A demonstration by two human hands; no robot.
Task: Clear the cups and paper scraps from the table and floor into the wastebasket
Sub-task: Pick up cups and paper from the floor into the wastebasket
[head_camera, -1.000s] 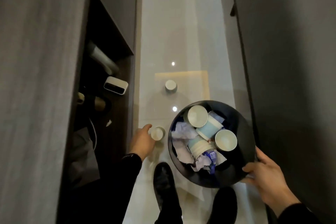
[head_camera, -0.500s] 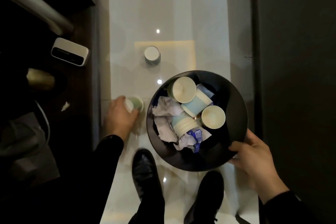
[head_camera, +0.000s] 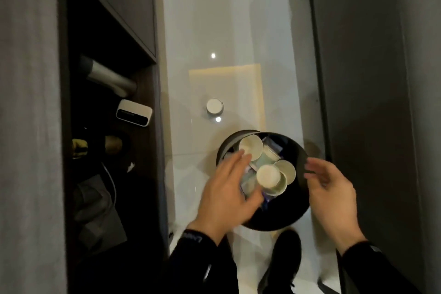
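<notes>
The black round wastebasket (head_camera: pixel 281 219) stands on the glossy white floor, filled with several pale green paper cups and crumpled paper. My left hand (head_camera: pixel 226 188) hovers over its left side, fingers spread, holding nothing. A paper cup (head_camera: pixel 270 178) lies on top of the pile right beside my left thumb. My right hand (head_camera: pixel 330 190) is at the basket's right rim with fingers loosely apart, not gripping it. One more paper cup (head_camera: pixel 214 106) stands on the floor beyond the basket.
A dark open cabinet (head_camera: pixel 107 126) lines the left side, with a white box (head_camera: pixel 134 112), a grey tube and a paper scrap (head_camera: pixel 130 166) on its shelf. A dark wall panel runs along the right. My black shoe (head_camera: pixel 282 262) is just behind the basket.
My left hand lifted the cup from the floor beside the basket, brought it over the basket and let go of it. My right hand came off the rim.
</notes>
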